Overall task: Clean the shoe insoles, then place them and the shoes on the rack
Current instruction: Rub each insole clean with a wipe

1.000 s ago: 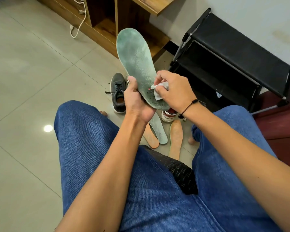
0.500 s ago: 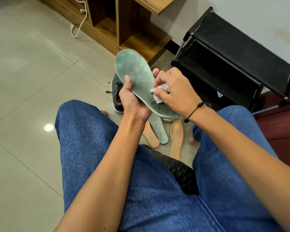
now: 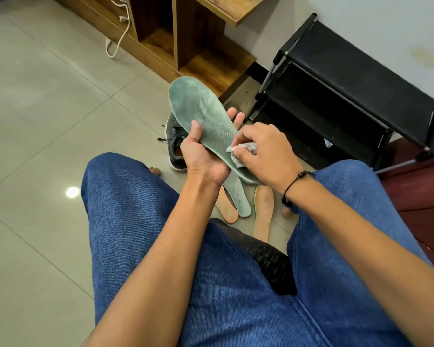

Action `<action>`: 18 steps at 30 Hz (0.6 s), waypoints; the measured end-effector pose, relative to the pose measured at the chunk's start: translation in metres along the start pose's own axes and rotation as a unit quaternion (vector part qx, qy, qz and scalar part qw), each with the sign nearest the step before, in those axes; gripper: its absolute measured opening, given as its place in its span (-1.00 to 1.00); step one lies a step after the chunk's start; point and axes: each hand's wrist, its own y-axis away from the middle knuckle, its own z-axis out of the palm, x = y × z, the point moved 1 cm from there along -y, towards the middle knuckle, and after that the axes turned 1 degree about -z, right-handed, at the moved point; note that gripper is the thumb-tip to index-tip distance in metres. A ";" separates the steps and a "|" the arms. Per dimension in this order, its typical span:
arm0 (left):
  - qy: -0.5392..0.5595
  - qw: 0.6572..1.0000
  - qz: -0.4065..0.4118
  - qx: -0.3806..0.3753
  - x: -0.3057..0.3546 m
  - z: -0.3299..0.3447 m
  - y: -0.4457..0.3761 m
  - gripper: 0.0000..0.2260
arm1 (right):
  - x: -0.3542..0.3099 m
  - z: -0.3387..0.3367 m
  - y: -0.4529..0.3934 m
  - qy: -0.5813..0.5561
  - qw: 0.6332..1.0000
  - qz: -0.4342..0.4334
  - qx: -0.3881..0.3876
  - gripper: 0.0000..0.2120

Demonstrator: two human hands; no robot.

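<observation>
Head view, tiled floor (image 3: 35,101), black rack (image 3: 348,78)

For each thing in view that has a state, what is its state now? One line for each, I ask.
Left hand: grips the green insole.
Right hand: pinches the wipe.
Green insole: held up, stained, wipe near its heel.
Wipe: crumpled, pressed on the insole.
Second green insole: on the floor.
Orange insoles: on the floor.
Dark shoe: on the floor, insole out.
Rack: no shoes visible on it.

left hand (image 3: 203,156) holding green insole (image 3: 206,116), right hand (image 3: 263,149) wiping with tissue (image 3: 243,152)
</observation>
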 end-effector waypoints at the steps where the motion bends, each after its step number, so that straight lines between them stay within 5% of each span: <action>1: -0.004 1.000 0.001 0.001 -0.003 0.001 0.000 -0.46 | 0.003 -0.001 -0.005 -0.020 1.000 0.020 0.004 -0.94; 9: -0.043 0.999 0.020 0.017 -0.005 0.003 0.001 -0.64 | 0.013 -0.007 -0.029 -0.089 0.991 0.094 -0.043 -0.95; 14: -0.079 0.993 0.082 0.016 0.005 -0.003 -0.005 -0.52 | 0.011 -0.008 -0.001 -0.113 0.986 0.077 -0.098 -0.96; 18: -0.079 0.993 0.086 0.028 0.004 -0.007 -0.005 -0.42 | 0.008 -0.001 -0.006 -0.078 0.994 0.062 -0.053 -0.92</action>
